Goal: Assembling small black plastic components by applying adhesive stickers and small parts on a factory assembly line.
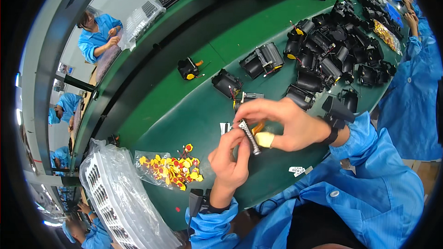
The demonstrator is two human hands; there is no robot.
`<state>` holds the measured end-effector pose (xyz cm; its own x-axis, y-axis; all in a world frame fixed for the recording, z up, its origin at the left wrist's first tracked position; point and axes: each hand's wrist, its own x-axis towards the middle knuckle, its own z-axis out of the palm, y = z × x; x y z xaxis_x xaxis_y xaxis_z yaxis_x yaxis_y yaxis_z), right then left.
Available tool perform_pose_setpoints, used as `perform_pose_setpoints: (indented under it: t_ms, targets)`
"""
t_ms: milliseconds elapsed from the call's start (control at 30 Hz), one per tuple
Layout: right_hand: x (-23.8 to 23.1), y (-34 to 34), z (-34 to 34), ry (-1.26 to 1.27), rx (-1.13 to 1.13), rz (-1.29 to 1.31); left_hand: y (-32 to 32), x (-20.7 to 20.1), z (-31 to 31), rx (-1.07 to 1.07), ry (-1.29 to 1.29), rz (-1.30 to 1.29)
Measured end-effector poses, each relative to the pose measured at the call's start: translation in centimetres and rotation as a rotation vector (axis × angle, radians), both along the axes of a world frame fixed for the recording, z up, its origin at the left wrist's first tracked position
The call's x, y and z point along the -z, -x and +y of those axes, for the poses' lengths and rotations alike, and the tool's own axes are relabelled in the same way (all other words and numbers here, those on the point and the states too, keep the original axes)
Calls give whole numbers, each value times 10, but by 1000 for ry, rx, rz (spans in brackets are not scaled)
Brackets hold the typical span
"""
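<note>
In front of me, my left hand (230,159) and my right hand (293,124) meet over a narrow part with a silver, ridged edge (249,137). Both hands pinch it, and fingers cover some of its body. An orange ribbon cable (258,127) shows beside it, under my right hand. A yellow cover (264,139) wraps a digit of that hand. Just beyond my fingers lies a black unit with a grey bar (249,97), partly hidden. A small white label piece (224,127) sits left of the held part.
Black housings (318,55) with wires are heaped at the far right. Several more (226,83) lie nearer the middle. Yellow-and-red small parts (175,170) spill from a clear bag at left, beside a bagged white tray (115,198). Co-workers in blue sit across and at right (410,106).
</note>
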<state>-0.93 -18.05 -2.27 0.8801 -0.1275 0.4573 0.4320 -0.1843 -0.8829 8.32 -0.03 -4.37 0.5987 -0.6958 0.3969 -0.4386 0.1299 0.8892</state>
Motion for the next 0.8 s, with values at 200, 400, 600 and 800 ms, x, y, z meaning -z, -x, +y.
perform_pose_setpoints:
  t_ms: [200, 400, 600, 800]
  targets:
    - [12, -2, 8, 177, 192, -63, -9, 8, -2, 32, -2, 152]
    - [20, 0, 9, 374, 221, -149, -1, -4, -8, 84, -122, 412]
    - [10, 4, 22, 1017, 325, -221, 5, 6, -14, -76, -80, 283]
    - [12, 4, 23, 1074, 397, -328, 16, 2, -7, -129, -102, 158]
